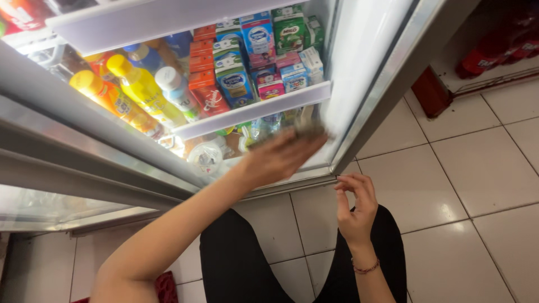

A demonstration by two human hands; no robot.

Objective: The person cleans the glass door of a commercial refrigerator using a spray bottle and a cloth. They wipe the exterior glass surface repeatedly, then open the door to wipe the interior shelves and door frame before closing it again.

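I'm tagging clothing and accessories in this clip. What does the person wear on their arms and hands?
Both arms are bare, with no sleeves showing. The left hand has no glove or ring that I can make out; it is blurred. The right hand is ungloved, with a thin reddish beaded bracelet at the wrist.

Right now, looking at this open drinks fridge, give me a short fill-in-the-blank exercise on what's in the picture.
1. The left hand reaches toward the ____ shelf of the fridge, below the white shelf edge.
2. The bottles on the upper shelf have ____ caps.
3. The right hand, empty, wears a bracelet on its ____.
4. The floor is covered in white ____.

Missing words: lower; yellow; wrist; tiles
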